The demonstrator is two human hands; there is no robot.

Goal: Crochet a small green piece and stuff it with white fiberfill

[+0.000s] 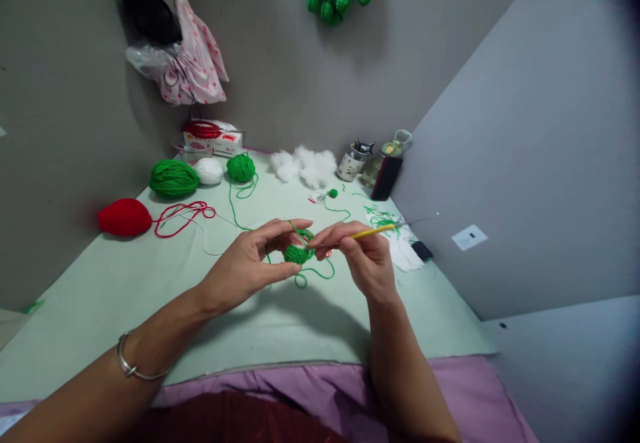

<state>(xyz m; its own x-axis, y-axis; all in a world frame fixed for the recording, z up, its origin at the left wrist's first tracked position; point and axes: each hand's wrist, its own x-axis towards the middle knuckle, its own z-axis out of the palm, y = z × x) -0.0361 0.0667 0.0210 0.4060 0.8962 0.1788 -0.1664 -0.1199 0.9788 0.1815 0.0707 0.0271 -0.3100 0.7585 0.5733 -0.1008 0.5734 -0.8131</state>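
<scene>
My left hand [257, 256] pinches a small green crochet piece [296, 254] between thumb and fingers, above the middle of the table. A white patch shows at the top of the piece. My right hand [363, 256] is closed on a crochet hook with a yellow handle [373, 232]. The hook's tip meets the right side of the green piece; whether it sits in a stitch I cannot tell. Green yarn [320, 273] runs over the left fingers and loops on the table beneath the piece.
Red yarn [125, 217], a large green skein [174, 178], a white ball [209, 171] and a green ball [241, 167] lie at the left. White stuffing [305, 166], a can [352, 162], a bottle [395, 153] and a dark phone-like slab [387, 178] stand behind. Yarn scraps [385, 222] lie right.
</scene>
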